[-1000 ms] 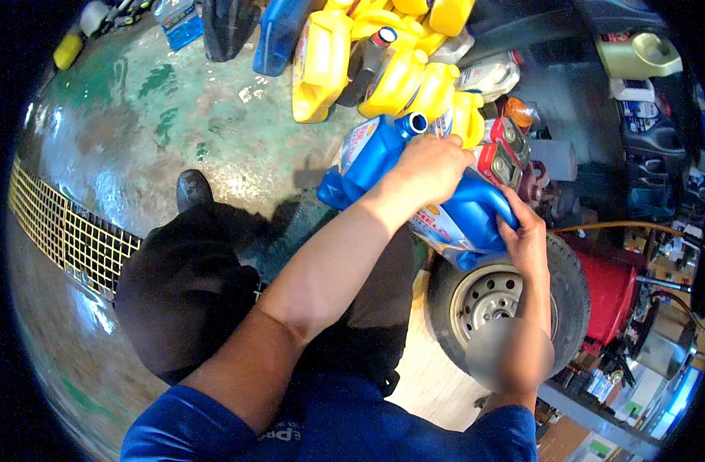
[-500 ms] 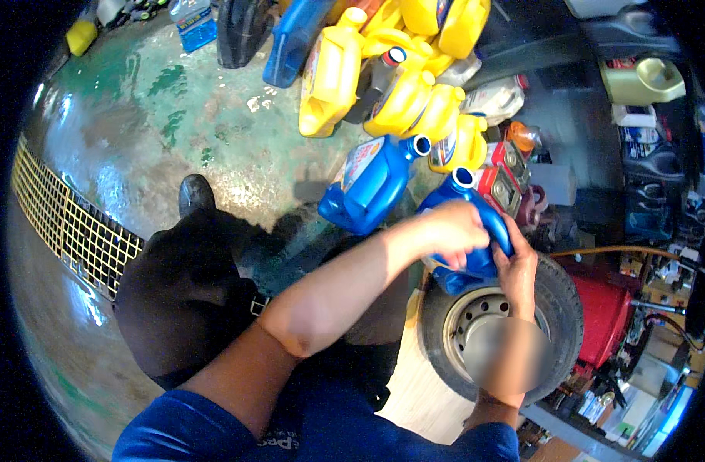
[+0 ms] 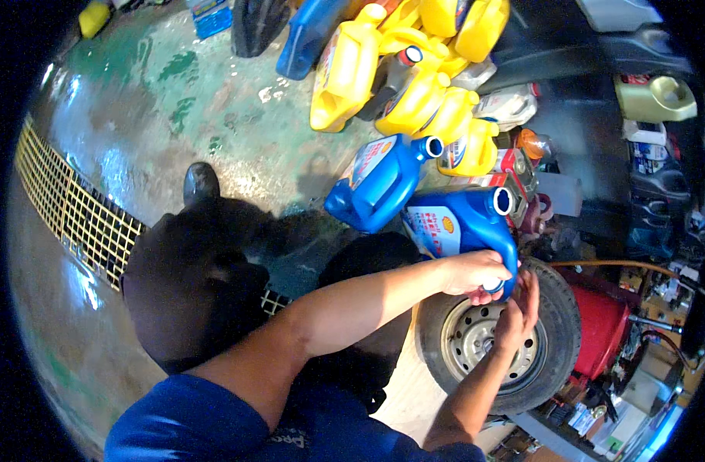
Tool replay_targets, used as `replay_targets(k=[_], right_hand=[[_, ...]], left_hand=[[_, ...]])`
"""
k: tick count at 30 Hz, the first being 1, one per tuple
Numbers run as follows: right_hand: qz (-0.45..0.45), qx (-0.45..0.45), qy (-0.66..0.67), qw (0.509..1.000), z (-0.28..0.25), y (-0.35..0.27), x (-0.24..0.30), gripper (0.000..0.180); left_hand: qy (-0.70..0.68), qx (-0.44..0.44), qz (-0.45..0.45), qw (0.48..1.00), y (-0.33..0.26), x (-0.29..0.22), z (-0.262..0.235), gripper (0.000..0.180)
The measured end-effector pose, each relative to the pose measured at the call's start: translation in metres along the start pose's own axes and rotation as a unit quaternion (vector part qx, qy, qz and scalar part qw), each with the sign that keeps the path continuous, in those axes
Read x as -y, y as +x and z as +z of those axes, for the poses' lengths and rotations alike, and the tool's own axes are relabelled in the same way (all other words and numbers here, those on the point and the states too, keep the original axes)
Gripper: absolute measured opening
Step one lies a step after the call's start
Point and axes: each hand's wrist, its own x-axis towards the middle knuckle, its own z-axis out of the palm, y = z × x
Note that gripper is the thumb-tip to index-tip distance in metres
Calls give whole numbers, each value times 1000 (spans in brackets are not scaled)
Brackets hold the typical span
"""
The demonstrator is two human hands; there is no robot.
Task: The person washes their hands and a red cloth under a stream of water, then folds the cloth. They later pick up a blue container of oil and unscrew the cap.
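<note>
A blue plastic oil jug with a white label stands uncapped beside the wheel, its round mouth facing up. My left hand reaches across to the jug's handle side. Its fingers are closed around a small round whitish-blue piece that looks like a cap. My right hand is next to the handle, fingers apart, with nothing visible in it. A second blue jug, also uncapped, is on the floor to the left. What the nearer jug's base rests on is hidden.
Several yellow jugs crowd the floor ahead. A tyre on a steel rim lies below my right hand, with a red box-like object beyond it. A metal floor grate runs at the left. A dark jug stands far off.
The nearer jug has turned so its label shows, and its mouth has shifted right. My right hand has let go of the handle and opened. My left hand has moved lower.
</note>
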Motion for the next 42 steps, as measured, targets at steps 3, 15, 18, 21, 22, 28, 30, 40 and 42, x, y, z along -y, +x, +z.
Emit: replay_targets(k=[3,15,18,21,22,28,30,40,42], right_hand=[[61,-102,112,987,-20,-41,-78,58],[-47,-225,-81,970,31,-12,-139,43],[78,-210,-50,973,16,2,-119,31],[13,-189,-49,981,34,12,-81,22],[4,-195,-50,980,40,16,-70,19],[16,-148,-138,979,14,33,-77,21],[4,-163,-160,974,9,40,-74,23],[-8,-144,-250,957,-2,58,-65,20],[-4,-141,-272,952,-4,60,-62,20]], left_hand=[[-17,-11,23,1000,2,4,12,25],[-97,17,61,993,4,-26,32,36],[-173,23,71,982,5,-36,18,33],[-199,-17,86,976,0,-43,13,29],[-200,-13,88,976,-2,-44,13,29],[32,-355,71,932,-3,-41,30,28],[227,-495,233,806,-2,-26,45,25],[515,-517,419,541,-13,-43,6,24],[523,-484,396,579,-12,-40,-4,22]])
